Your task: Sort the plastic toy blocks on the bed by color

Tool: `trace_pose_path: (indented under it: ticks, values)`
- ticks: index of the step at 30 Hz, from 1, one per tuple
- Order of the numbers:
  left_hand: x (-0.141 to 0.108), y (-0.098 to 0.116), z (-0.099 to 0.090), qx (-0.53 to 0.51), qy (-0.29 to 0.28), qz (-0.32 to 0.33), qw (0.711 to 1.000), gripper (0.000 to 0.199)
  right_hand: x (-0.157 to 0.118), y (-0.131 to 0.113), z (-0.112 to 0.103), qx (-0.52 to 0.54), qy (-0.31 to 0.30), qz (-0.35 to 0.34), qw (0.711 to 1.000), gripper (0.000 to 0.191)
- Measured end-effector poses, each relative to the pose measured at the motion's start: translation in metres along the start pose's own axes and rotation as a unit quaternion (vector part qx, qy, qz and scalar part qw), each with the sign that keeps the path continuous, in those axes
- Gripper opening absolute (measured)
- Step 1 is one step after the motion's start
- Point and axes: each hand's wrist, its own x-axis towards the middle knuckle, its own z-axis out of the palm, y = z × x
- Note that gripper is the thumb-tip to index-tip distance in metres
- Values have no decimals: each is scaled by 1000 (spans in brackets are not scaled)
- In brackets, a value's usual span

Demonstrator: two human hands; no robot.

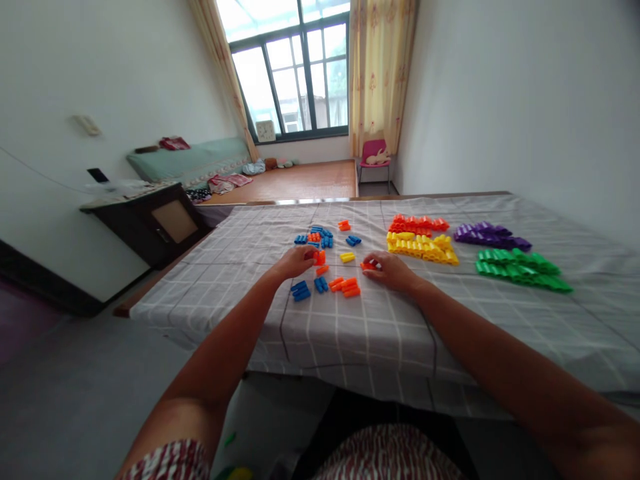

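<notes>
an orange piece (320,257) is pinched in the fingers of the left hand (296,261), just above the grey checked tablecloth (250,313). another orange piece (369,266) is gripped at the fingertips of the right hand (391,271), which is curled over it. between and below the hands, a small orange cluster (345,286) and blue pieces (309,288) are scattered, with a yellow piece (347,257) just beyond. sorted rows are laid out to the right: orange row (419,224), yellow row (423,247), purple row (491,235), green row (520,269).
</notes>
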Motion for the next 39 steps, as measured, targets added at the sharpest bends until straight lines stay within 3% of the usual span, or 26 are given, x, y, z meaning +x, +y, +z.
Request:
trace_pose_path:
  ticks: [3, 7, 12, 16, 19, 21, 25, 29, 34, 39]
  values:
    - [2, 8, 0, -59, -30, -23, 998, 40, -3, 6, -2, 21, 3, 10, 1000, 25]
    - [6, 18, -3, 26, -1, -7, 1000, 37, -6, 13, -6, 51, -16, 3, 999, 30]
    - [16, 15, 2, 68, -74, 12, 995, 42, -7, 17, -6, 62, -14, -23, 998, 26]
    - [27, 10, 5, 114, -84, 0, 990, 36, -7, 14, -6, 76, -20, -14, 997, 25]
    - [35, 14, -2, 153, -82, 10, 985, 33, -8, 15, -19, 62, -11, -6, 998, 23]
    - [43, 23, -8, 172, -70, 23, 982, 35, -9, 23, -39, 55, 19, 2, 998, 22]
    - [82, 58, -10, 138, -23, 73, 988, 35, -3, 64, -97, 17, 89, 82, 992, 20]
    - [145, 114, 13, 100, 3, 136, 986, 34, 17, 116, -135, -89, 96, 178, 975, 24]
    - [218, 170, 54, 112, -7, 173, 978, 40, 43, 149, -130, -177, 50, 186, 965, 26]
    - [257, 181, 82, 162, -59, 175, 969, 40, 54, 159, -115, -200, 20, 192, 961, 26]
